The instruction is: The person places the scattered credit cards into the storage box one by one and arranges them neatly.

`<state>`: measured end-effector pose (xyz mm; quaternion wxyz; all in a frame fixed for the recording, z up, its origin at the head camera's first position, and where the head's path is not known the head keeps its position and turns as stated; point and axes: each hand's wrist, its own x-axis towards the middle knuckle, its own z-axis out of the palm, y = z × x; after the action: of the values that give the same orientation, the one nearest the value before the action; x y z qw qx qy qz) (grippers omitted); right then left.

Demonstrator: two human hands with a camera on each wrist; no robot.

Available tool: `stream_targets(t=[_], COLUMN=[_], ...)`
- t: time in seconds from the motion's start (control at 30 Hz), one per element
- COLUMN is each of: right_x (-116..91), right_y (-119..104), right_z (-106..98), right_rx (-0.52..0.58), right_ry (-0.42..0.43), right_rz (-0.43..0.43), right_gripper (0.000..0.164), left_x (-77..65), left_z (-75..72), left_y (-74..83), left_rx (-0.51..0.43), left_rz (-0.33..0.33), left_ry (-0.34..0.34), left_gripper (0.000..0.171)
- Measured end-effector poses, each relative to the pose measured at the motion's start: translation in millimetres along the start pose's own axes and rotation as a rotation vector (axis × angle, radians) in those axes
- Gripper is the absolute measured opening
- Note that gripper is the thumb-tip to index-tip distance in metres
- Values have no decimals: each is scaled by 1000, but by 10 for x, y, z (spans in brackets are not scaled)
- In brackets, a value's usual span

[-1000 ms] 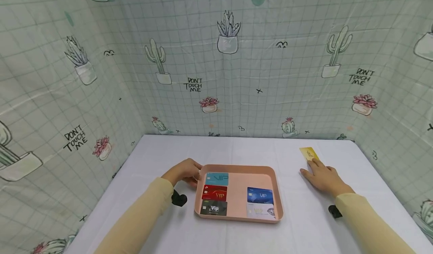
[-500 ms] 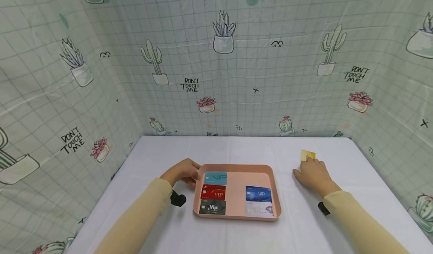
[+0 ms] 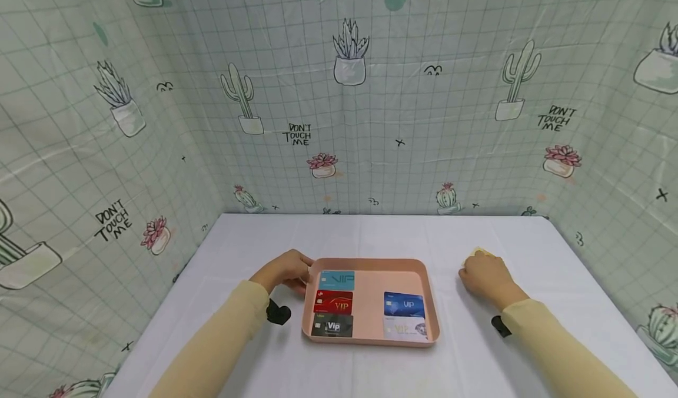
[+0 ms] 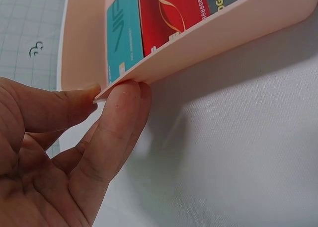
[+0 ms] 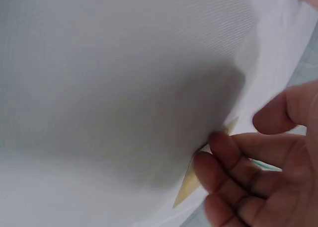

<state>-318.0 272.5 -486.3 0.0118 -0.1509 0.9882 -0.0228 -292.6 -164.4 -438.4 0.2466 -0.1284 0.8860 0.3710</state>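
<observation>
My left hand (image 3: 285,268) pinches the left rim of a pink tray (image 3: 369,312), thumb inside and fingers against the outer wall in the left wrist view. Down the tray's left side lie a teal VIP card (image 3: 337,280), a red VIP card (image 3: 333,302) and a dark grey Vip card (image 3: 332,325). A blue VIP card (image 3: 404,304) and a white VIP card (image 3: 404,328) lie at its right. On the table's right, my right hand (image 3: 487,275) touches a gold card (image 5: 188,185) with bent fingers, the thumb apart from it. Most of that card is hidden.
A white cloth (image 3: 397,239) covers the table. Behind and beside it hangs a grid-patterned curtain (image 3: 371,115) printed with cacti. Each wrist carries a small black camera (image 3: 278,312).
The right hand has moved left, its fingers bending more. The gold card has turned, shifted slightly toward me and become mostly covered by the hand. The left hand stays on the tray.
</observation>
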Motion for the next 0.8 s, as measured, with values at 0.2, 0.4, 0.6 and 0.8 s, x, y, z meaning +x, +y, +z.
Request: stream_targets(t=[0.2, 0.4, 0.6, 0.8], right_x=[28, -38, -36, 39], right_y=[112, 358, 423, 455], right_z=[-37, -26, -24, -116], right_rx=[2, -41, -86, -123], right_ry=[41, 15, -21, -33], right_rz=[-51, -131, -122, -104], right_gripper=[18, 52, 46, 31], left_x=[18, 26, 13, 12], left_z=[-4, 4, -11, -37], left_y=[-10, -15, 2, 1], left_rx=[7, 7, 7, 1], left_rz=[7, 7, 3, 5], left_ry=[10, 10, 15, 18], left_gripper=[48, 48, 48, 48])
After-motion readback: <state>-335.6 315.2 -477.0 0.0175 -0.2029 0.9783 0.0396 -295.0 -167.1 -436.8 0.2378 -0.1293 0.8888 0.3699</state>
